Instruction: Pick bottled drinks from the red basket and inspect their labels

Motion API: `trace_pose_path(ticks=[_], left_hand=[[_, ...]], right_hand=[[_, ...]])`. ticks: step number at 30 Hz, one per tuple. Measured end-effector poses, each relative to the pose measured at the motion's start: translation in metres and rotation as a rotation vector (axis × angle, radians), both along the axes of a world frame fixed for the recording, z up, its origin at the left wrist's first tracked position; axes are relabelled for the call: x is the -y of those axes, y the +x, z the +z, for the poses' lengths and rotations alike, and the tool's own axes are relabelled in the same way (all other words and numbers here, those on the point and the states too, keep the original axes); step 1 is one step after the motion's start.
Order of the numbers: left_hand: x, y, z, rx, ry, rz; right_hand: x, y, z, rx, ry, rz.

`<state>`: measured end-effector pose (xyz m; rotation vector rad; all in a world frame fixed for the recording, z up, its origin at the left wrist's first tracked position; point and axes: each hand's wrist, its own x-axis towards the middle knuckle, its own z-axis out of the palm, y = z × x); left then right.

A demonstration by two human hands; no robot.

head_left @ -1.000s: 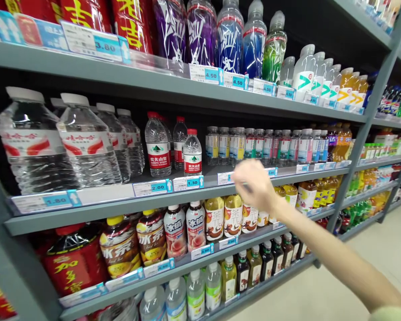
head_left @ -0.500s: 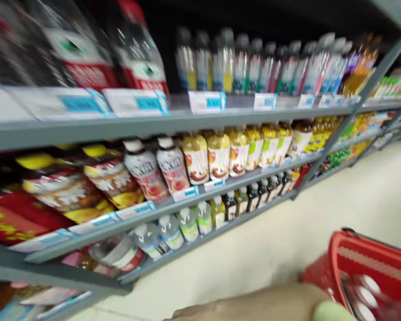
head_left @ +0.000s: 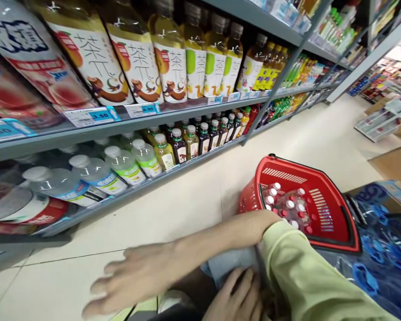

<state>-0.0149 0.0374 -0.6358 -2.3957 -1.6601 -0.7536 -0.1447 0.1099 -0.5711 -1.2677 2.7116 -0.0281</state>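
My right hand (head_left: 133,276) reaches across from the light green sleeve (head_left: 300,258), over the floor in front of the lower shelf. Its fingers are apart and nothing is in them. Below that forearm, my left hand (head_left: 235,296) lies by the light blue denim over my leg (head_left: 232,263), fingers stretched out; part of it is cut off by the frame. Beyond the right forearm stands a red shopping basket (head_left: 265,165) holding several bottles (head_left: 289,204) with white and red caps. Nearest the right hand on the bottom shelf are clear bottles with white caps (head_left: 96,171).
The middle shelf carries tea bottles (head_left: 140,67) and peach drinks (head_left: 36,58) above price tags (head_left: 93,116). Small dark bottles (head_left: 203,138) line the bottom shelf. Large blue-handled water bottles (head_left: 381,254) and cardboard (head_left: 394,167) stand at the right. The aisle floor (head_left: 200,187) is pale tile.
The view has shifted down and right, closer to the lower shelves. The basket now shows whole, my right hand has come fully into view, and my left hand shows at the bottom.
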Motion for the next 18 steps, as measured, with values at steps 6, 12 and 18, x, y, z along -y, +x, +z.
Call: trace_pose_path(ticks=[6,12,18], left_hand=[[-0.002,-0.007,0.016,0.014,0.112,0.043],[0.002,-0.011,0.027,-0.011,0.069,0.096],[0.001,-0.015,0.029,-0.024,0.056,0.097]], right_hand=[[-0.092,0.052,0.017,-0.228,-0.298,-0.441],[-0.220,0.163,-0.010,-0.104,-0.275,-1.290],[-0.290,0.234,-0.030,0.131,-0.012,-1.798]])
